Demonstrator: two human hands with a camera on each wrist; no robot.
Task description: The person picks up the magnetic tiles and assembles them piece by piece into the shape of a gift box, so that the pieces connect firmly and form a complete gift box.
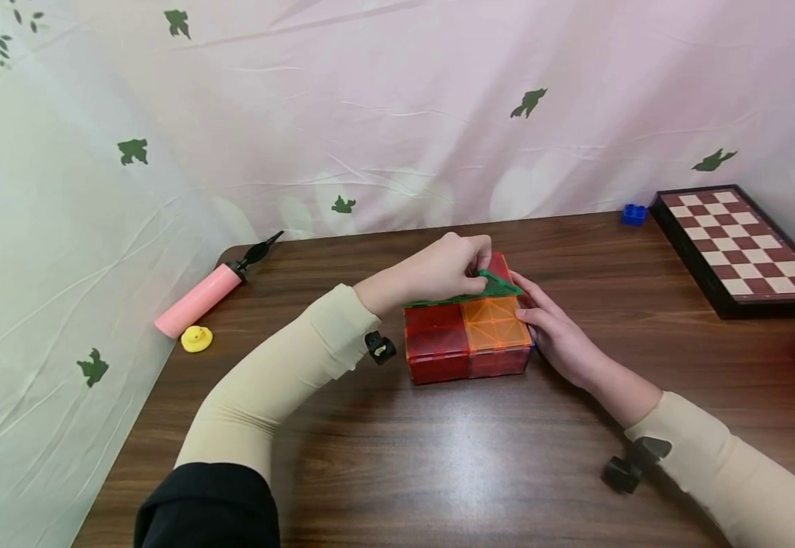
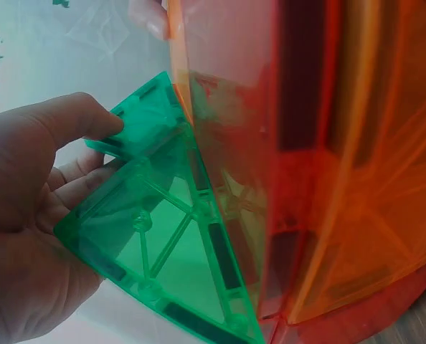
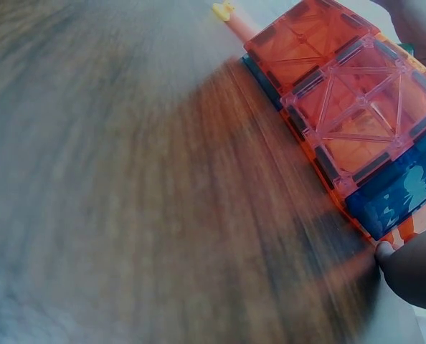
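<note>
On the brown counter (image 1: 479, 457) in the middle of the frame, the left hand (image 1: 438, 270) is pinching a green tile (image 1: 496, 285) atop the tile box (image 1: 469, 339), while the right hand (image 1: 558, 335) is pressing flat fingers against its side, so lining edges up slowly should help.

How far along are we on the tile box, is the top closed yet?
Mostly built: the box stands on the table with red and orange top tiles in place. In hand: the left hand pinches a green triangle tile at the box's far top edge, while the right hand steadies the side. Left: the green tile is not yet released.
</note>
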